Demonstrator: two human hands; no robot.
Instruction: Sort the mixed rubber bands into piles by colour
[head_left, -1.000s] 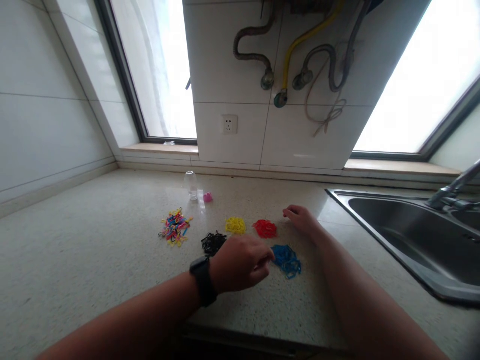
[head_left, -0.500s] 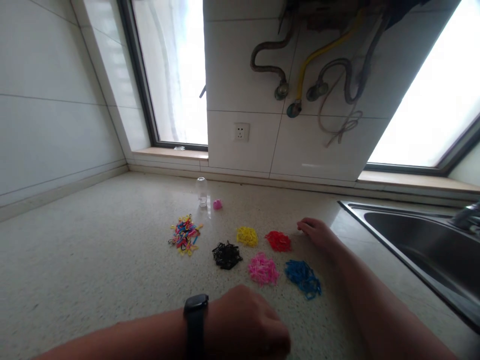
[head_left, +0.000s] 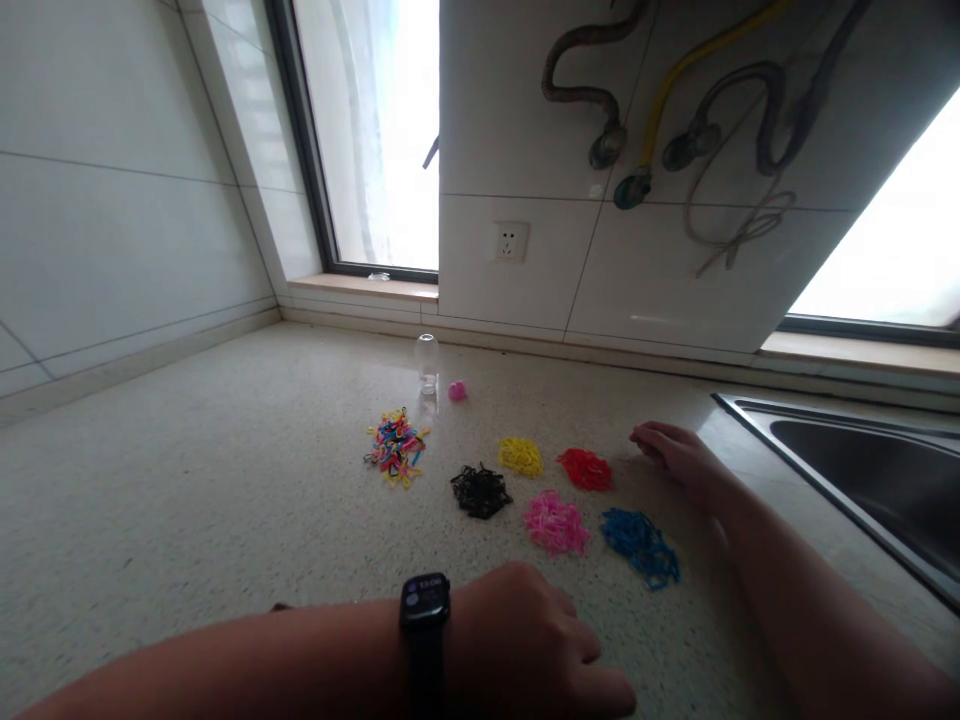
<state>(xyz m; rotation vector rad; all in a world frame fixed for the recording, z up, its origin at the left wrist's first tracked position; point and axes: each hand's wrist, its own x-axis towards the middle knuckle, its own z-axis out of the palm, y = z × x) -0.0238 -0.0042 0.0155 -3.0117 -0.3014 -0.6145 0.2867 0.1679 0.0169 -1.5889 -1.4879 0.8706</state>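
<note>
My left hand [head_left: 536, 645], with a black smartwatch [head_left: 425, 600] on its wrist, is at the counter's front with loosely curled fingers; I see nothing in it. Beyond it are small rubber bands sorted by colour: a pink pile [head_left: 556, 522], a black pile [head_left: 481, 491], a blue pile [head_left: 640, 547], a yellow pile [head_left: 520, 457] and a red pile [head_left: 586, 469]. A mixed-colour pile [head_left: 397, 449] lies farther left. My right hand [head_left: 679, 458] rests on the counter just right of the red pile, fingers relaxed and holding nothing visible.
A clear bottle [head_left: 427, 365] stands behind the mixed pile, with a small pink cap-like piece [head_left: 457, 390] beside it. At the right a steel sink [head_left: 739, 410] is set into the pale counter [head_left: 225, 500]. Hoses [head_left: 660, 100] and a socket [head_left: 511, 242] are on the tiled wall.
My left hand drew back from over the pink pile toward the counter's front, uncovering that pile. My right hand stayed beside the red pile. The camera view shifted, moving the scene rightward.
</note>
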